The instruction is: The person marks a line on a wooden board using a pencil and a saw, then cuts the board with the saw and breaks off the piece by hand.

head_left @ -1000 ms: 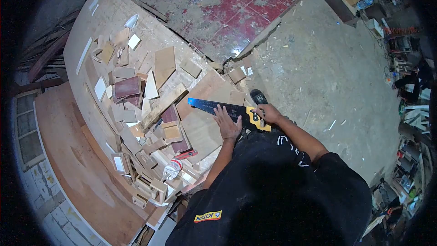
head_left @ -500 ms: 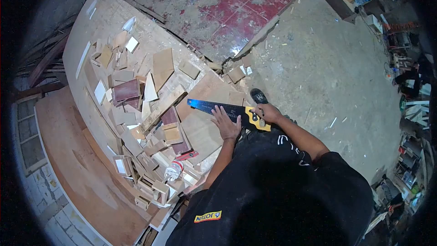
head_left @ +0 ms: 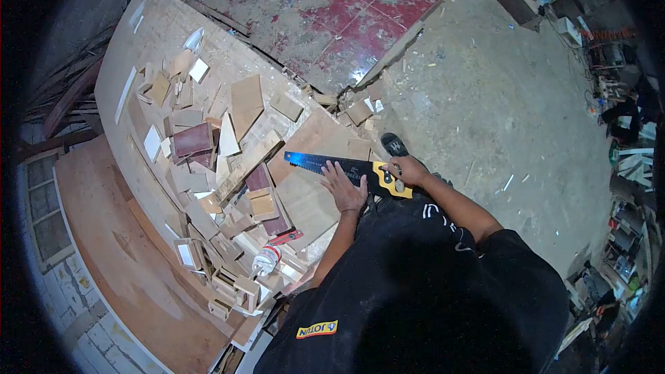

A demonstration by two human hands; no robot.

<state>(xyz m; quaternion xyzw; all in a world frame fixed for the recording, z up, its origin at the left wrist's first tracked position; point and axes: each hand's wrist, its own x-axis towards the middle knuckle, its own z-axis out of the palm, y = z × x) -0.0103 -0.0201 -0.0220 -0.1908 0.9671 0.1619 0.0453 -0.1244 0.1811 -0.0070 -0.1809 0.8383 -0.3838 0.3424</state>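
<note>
A hand saw (head_left: 352,167) with a dark blade and a yellow and black handle lies across the front of my body, its tip pointing left over a plywood board (head_left: 305,190). My right hand (head_left: 409,171) is wrapped round the handle. My left hand (head_left: 344,188) rests with fingers stretched against the blade near its middle. Left of the board are a dark red panel piece (head_left: 260,180) and a small wooden block (head_left: 262,203). A red level-like tool (head_left: 285,237) and a white jar (head_left: 266,260) sit nearer my left forearm.
Wood offcuts (head_left: 247,100) cover much of the workbench (head_left: 187,14). A long curved brown panel (head_left: 131,235) stands at the left. Red tiles (head_left: 332,7) and concrete floor (head_left: 485,118) stretch beyond, with cluttered tools and scraps along the right edge. My shoe (head_left: 394,144) is on the floor.
The view has shifted very slightly. Both hands and the saw keep the same position.
</note>
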